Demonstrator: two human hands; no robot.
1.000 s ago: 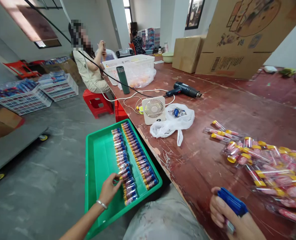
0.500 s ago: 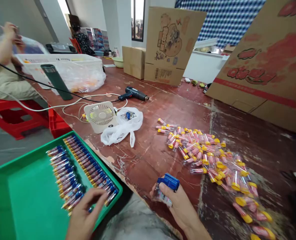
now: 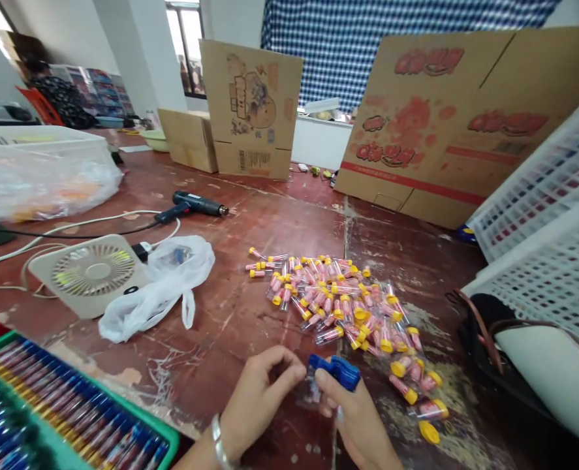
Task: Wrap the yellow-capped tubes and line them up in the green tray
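Note:
In my right hand (image 3: 355, 411) is a small stack of clear plastic sleeves with blue ends (image 3: 335, 372), gripped between thumb and fingers. My left hand (image 3: 264, 398), with a silver bracelet at the wrist, has its thumb and forefinger pinched together at the left edge of that stack. Whatever lies between those fingertips is too small to make out. Just beyond the hands spreads a loose pile of clear tubes with yellow caps and pink contents (image 3: 338, 294). At lower left a green tray (image 3: 172, 437) holds rows of similar tubes wrapped with blue ends.
A beige fan (image 3: 93, 271), a white plastic bag (image 3: 156, 294) and a heat gun (image 3: 191, 205) with cables lie left. Cardboard boxes (image 3: 254, 111) stand behind. White crates (image 3: 548, 261) and a dark bag with a white flap (image 3: 548, 372) sit right. A person (image 3: 57, 98) sits far back.
My left hand has moved from above the green tray to the sleeves in my right hand. The view has turned right, bringing the white crates into sight.

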